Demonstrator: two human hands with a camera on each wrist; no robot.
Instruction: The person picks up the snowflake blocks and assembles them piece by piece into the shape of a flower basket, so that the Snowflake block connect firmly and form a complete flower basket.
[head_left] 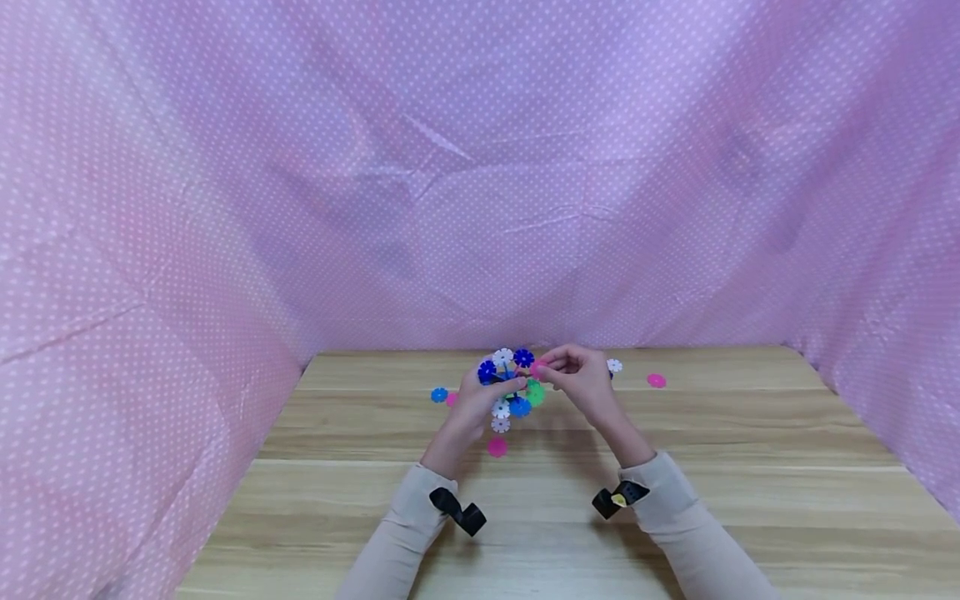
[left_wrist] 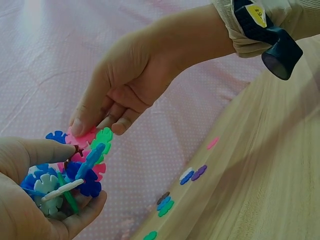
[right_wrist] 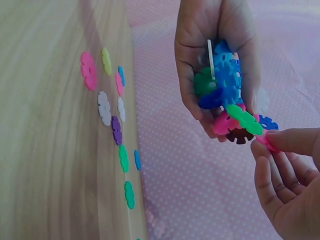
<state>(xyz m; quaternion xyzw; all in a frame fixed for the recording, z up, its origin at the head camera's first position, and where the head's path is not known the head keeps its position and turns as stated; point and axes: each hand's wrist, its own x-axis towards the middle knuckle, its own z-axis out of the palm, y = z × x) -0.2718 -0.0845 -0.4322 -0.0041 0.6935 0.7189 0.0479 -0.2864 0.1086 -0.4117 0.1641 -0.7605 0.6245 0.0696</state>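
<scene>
My left hand (head_left: pixel 472 406) holds a cluster of interlocking snowflake discs (right_wrist: pixel 227 82) in blue, white, green, pink and brown. Its thumb lies over the near side of the cluster in the head view. Between the thumb and fingers of my right hand (head_left: pixel 588 385) a pink snowflake disc (left_wrist: pixel 84 139) is pinched. That disc touches the cluster's edge, beside a green disc (right_wrist: pixel 245 120) and a brown one (right_wrist: pixel 240 136). Whether its slot is joined to a neighbour cannot be told. Both hands are raised above the table, and the left palm hides part of the cluster.
Loose discs lie on the wooden table (head_left: pixel 720 483): a pink one (head_left: pixel 656 381) and a white one (head_left: pixel 615 365) to the right, a blue one (head_left: pixel 439 395) to the left, another pink one (head_left: pixel 497 447) in front. Pink dotted cloth (head_left: pixel 480 208) hangs around the table.
</scene>
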